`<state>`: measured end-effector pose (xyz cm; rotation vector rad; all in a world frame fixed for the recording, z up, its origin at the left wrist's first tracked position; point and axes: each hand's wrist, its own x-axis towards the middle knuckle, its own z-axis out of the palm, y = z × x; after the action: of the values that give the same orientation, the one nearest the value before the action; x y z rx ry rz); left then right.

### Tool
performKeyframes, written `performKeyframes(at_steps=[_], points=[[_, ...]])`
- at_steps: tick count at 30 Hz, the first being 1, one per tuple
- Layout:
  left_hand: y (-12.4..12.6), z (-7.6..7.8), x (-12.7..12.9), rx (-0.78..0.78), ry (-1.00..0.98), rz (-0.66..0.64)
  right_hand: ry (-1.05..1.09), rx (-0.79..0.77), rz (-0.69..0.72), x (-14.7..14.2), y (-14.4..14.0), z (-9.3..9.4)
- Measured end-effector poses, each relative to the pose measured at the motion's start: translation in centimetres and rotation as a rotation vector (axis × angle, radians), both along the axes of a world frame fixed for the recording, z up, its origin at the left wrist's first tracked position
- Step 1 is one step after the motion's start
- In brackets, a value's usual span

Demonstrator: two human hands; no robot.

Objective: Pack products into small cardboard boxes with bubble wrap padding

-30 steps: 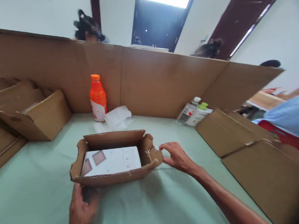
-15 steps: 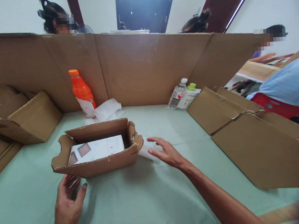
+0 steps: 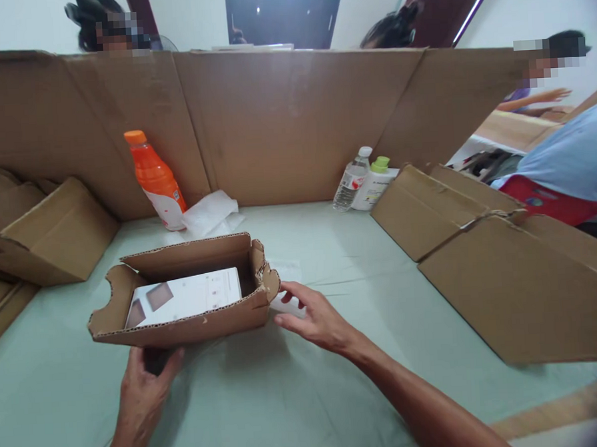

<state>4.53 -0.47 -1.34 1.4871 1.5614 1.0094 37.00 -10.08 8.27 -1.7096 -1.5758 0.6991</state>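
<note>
L hand (image 3: 145, 395): at near-L bottom edge of brown open-top cardboard box w/ rough-cut rims (image 3: 179, 331). Thumb out to the side, other fingers partly hidden under box, so can't tell if they grip or just support.

R hand (image 3: 321, 319): at box's R end, thumb & index parted, nothing clasped. Index tip right at the torn end flap; contact unclear.

Box sits L of centre over green cloth-covered desk (image 3: 361, 273), long side facing wearer; can't tell if base is fully down. Inside: white rectangular carton w/ brownish square prints (image 3: 192, 296), toward L end, gap at R.

Behind box: orange plastic bottle w/ white label (image 3: 156, 184), crumpled white translucent sheet (image 3: 210, 213) just R of it. Farther R: clear plastic bottle w/ white cap (image 3: 350, 184) next to white bottle w/ lime-green cap (image 3: 374, 189). Brown cardboard partition (image 3: 293, 130) runs along the back. More brown cardboard boxes on L (image 3: 58, 229), brown cardboard pieces on R (image 3: 526, 285).
</note>
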Motion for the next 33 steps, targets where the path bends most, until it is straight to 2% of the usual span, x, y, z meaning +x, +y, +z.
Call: performKeyframes(at_steps=[4,7,9,12,14,16,17,18,19,21,23,28,30,33], points=[[2.1,1.8,1.7,0.053,0.074,-0.002,-0.191,0.073,0.001,-1.4,4.7,-0.5],[4.4,2.6,3.2,0.089,0.037,0.015,-0.246,0.086,-0.01,0.1,6.9,-0.8],[5.2,2.4,3.6,0.095,-0.013,0.019,-0.269,0.06,-0.055,1.7,6.8,-1.2],[5.1,1.1,3.3,0.102,-0.083,0.001,-0.303,-0.024,-0.101,3.4,3.9,-1.5],[4.4,0.2,2.6,0.108,-0.151,0.0,-0.242,-0.052,0.059,3.3,0.8,-1.1],[3.7,-0.3,2.0,0.097,-0.224,0.006,-0.073,-0.035,0.303,2.7,-2.2,-0.2],[3.5,-0.3,1.8,0.089,-0.255,0.011,0.023,-0.001,0.371,2.5,-3.5,0.3],[3.3,-0.1,1.7,0.083,-0.274,0.016,0.096,0.041,0.371,2.3,-4.4,0.8],[3.2,0.1,1.7,0.081,-0.281,0.022,0.127,0.078,0.303,2.3,-5.1,1.1],[2.9,0.7,1.7,0.084,-0.265,0.036,0.08,0.117,0.114,2.4,-5.7,1.1],[2.1,1.1,1.8,0.094,-0.224,0.047,-0.012,0.101,0.042,2.3,-6.0,0.1],[-2.9,2.0,1.0,0.214,0.001,-0.016,-0.086,0.081,0.154,-0.8,-7.8,-3.0],[-5.1,2.7,0.6,0.239,0.127,-0.072,-0.091,0.055,0.255,-2.4,-8.9,-3.3],[-7.4,3.9,0.4,0.272,0.215,-0.236,0.008,0.052,0.395,-3.3,-10.4,-2.9]])
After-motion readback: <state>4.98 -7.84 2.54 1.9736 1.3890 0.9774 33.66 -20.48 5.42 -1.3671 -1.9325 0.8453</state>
